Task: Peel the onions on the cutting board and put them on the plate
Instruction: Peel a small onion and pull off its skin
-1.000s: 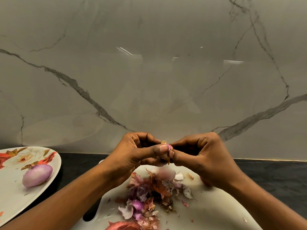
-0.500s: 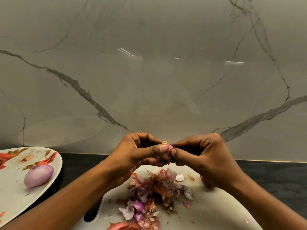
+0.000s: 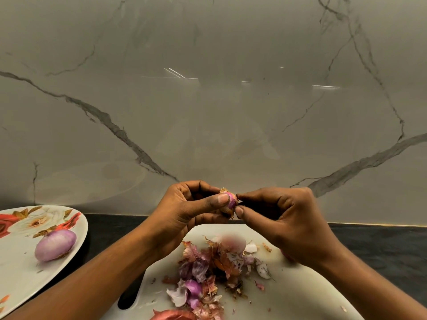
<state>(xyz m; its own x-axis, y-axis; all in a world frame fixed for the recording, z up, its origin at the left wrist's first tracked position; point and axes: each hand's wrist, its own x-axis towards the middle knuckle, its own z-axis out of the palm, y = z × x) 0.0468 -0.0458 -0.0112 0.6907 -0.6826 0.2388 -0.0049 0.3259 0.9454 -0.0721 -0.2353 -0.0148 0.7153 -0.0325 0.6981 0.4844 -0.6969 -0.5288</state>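
Note:
A small onion [image 3: 230, 202], pink where its brown skin is off, is held up above the white cutting board [image 3: 300, 294]. My left hand [image 3: 191, 211] grips it with thumb across its front. My right hand [image 3: 284, 218] pinches the skin at the onion's right side with thumb and forefinger. One peeled purple onion [image 3: 55, 244] lies on the flowered plate [image 3: 20, 280] at the left. Another onion [image 3: 285, 255] is mostly hidden under my right hand, on the board.
A heap of onion skins [image 3: 208, 271] covers the middle of the board. A reddish skin piece [image 3: 172, 315] lies at its near edge. The board sits on a dark counter [image 3: 381, 245] against a marble wall [image 3: 208, 100].
My right thumb and forefinger have shifted slightly on the onion's skin, and more pink flesh shows. The hands stay in the same place above the board.

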